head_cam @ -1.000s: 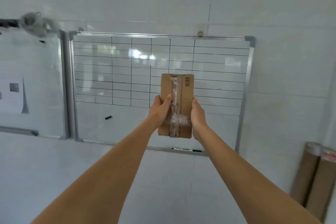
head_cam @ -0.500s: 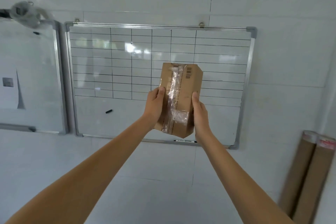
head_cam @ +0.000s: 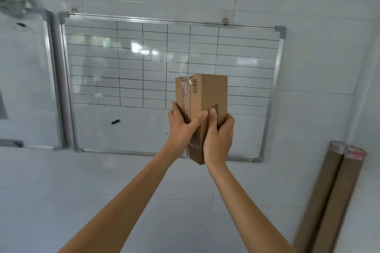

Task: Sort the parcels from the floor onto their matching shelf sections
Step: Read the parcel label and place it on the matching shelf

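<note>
Against the white wall, at arm's length: one parcel (head_cam: 202,107), two hands, two whiteboards, two cardboard tubes.

Parcel is a plain brown carton, tall and narrow, held upright with one vertical edge turned toward the viewer. Left face carries clear tape down its seam, a dashed tear line and a small barcode near the top. Right face is bare apart from small dark print low down, too small to read. Tape wrinkles loose at the bottom end.

Both arms stretched forward and up, bare to the elbow. Left hand (head_cam: 183,129) wraps the parcel's lower left side, thumb laid across the front edge. Right hand (head_cam: 219,135) clamps the lower right side, thumb up alongside the other; the thumb tips are close together.

Parcel sits in the air in front of the gridded whiteboard (head_cam: 131,63), overlapping its lower right part. Second whiteboard (head_cam: 24,80) hangs just left of it. Tubes (head_cam: 331,191) lean side by side at far right.
</note>
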### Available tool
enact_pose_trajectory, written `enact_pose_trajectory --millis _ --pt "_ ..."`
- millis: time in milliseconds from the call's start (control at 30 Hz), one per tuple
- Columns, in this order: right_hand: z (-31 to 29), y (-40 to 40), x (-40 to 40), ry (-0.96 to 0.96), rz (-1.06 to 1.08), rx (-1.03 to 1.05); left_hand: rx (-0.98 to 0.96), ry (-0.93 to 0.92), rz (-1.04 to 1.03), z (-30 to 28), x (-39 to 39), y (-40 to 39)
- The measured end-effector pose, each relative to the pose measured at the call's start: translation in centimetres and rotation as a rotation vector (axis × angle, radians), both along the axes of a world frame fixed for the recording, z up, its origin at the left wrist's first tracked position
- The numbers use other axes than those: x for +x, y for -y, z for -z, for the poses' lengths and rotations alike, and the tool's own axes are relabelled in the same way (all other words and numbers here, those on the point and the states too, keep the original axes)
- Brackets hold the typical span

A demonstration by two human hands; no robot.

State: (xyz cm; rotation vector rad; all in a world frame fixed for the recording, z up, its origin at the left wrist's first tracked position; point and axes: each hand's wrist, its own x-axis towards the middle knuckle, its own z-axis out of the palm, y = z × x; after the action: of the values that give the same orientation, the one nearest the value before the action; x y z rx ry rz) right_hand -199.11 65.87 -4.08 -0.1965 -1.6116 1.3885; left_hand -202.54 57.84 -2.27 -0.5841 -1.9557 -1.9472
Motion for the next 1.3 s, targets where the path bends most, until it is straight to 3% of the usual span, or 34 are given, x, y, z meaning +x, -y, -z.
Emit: enact_pose_trajectory --millis 200,300,500,733,967,1067,1167,1300 --pt "1.4 0.2 0.5 -0.055 0.012 0.123 0.151 -0.033 0.146 0.0 -0.2 1.1" --pt "0.6 -1.1 0.6 -0.046 -0.192 0.125 0.212 -0.015 0.236 -0.1 -0.5 2.5" --pt "-0.8 -2.9 0.8 0.104 -0.713 -0.079 0.214 0.016 0.34 -0.6 0.4 3.6" --pt "0.3 -1.8 0.6 0.041 -0.808 -0.174 0.204 0.07 0.394 -0.2 1.4 3.7" --pt "0.0 -1.4 0.6 -0.008 -0.737 -0.175 0.172 0.091 0.393 0.4 0.8 4.0" --pt "-0.6 -0.9 0.7 -0.004 -0.488 -0.101 0.143 0.115 0.342 0.3 0.5 4.0" --pt "-1.0 -0.4 0.9 0.143 -0.15 0.048 0.116 0.115 0.333 -0.4 1.1 3.3" --pt "-1.1 0.6 1.0 0.166 -0.066 0.156 0.101 0.052 0.271 -1.1 1.7 2.1"
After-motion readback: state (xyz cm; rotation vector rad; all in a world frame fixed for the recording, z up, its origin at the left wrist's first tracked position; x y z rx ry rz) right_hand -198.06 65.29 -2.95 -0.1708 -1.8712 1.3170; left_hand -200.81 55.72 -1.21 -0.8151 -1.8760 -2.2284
